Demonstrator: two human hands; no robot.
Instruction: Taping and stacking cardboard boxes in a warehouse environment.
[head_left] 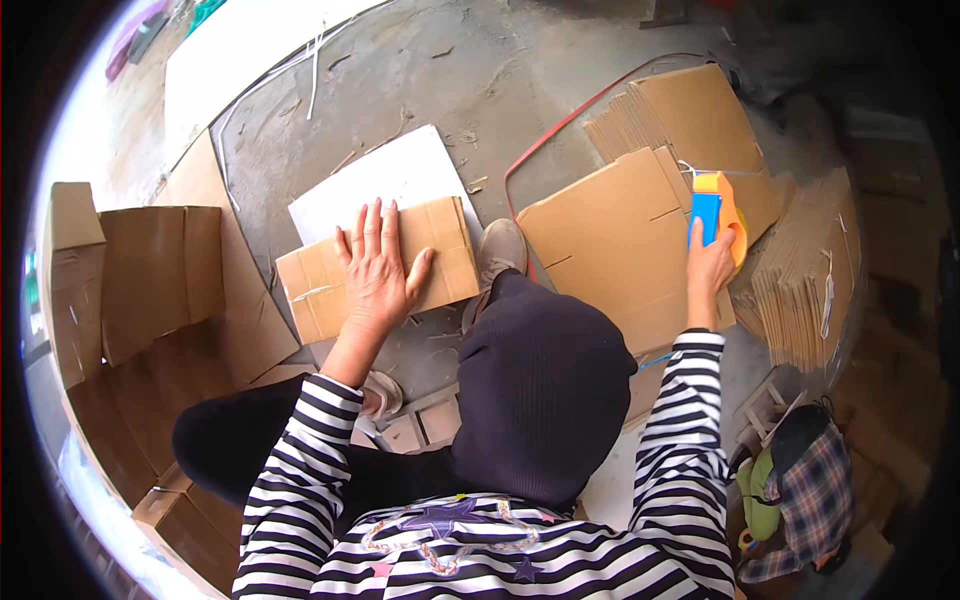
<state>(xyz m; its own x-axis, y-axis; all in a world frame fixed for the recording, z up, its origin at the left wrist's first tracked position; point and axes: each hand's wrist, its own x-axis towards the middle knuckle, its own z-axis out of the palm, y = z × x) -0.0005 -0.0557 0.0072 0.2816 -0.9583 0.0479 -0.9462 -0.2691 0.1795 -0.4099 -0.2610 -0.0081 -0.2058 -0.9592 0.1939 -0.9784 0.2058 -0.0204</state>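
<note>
My left hand (378, 268) lies flat, fingers spread, on top of a small closed cardboard box (440, 255) on the concrete floor. My right hand (710, 262) is out to the right, closed on the handle of a blue and orange tape dispenser (716, 206), which rests on a stack of flattened cardboard sheets (610, 240). Both forearms wear black and white striped sleeves. A white sheet (385, 180) lies under the far edge of the small box.
More flattened cartons (690, 115) sit behind the stack, and bundled ones (800, 280) at right. Assembled boxes (150, 270) stand at left. A red strap (570, 120) curls over the floor. A plaid cloth and green item (800, 480) lie lower right. My shoe (503, 245) is beside the box.
</note>
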